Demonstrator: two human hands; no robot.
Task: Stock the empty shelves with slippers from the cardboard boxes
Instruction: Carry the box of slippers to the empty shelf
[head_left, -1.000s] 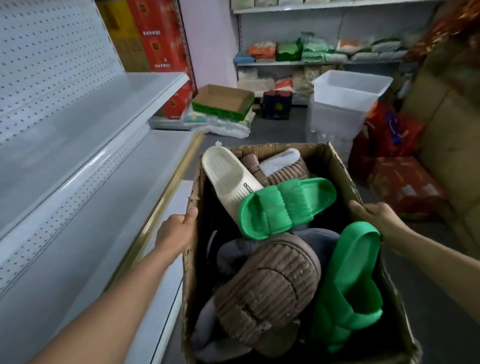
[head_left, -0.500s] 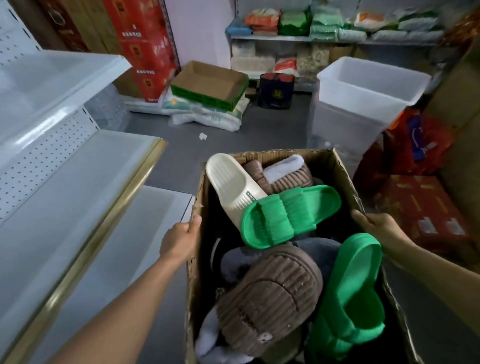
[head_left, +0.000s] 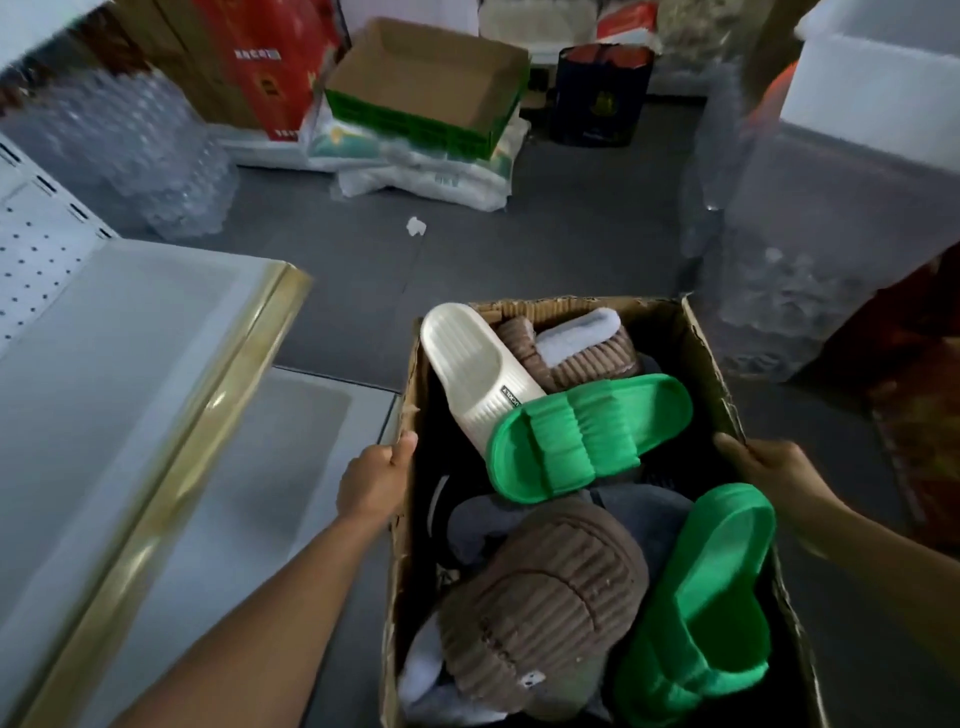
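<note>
Hands (head_left: 375, 483) grip box (head_left: 709, 358) (opposite rims).

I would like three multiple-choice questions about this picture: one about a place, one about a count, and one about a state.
1. Where does the white slipper lie in the box?
A. far left corner
B. near right corner
C. on the shelf

2. How many green slippers show in the box?
A. one
B. two
C. four

3. What are the hands doing?
A. both grip the box's rims
B. one lifts a slipper
C. both hang free

Answers:
1 A, it leans by the far left walls.
2 B, one lies across the middle, another along the right wall.
3 A, the left hand holds the left rim and the right hand the right rim.
</note>
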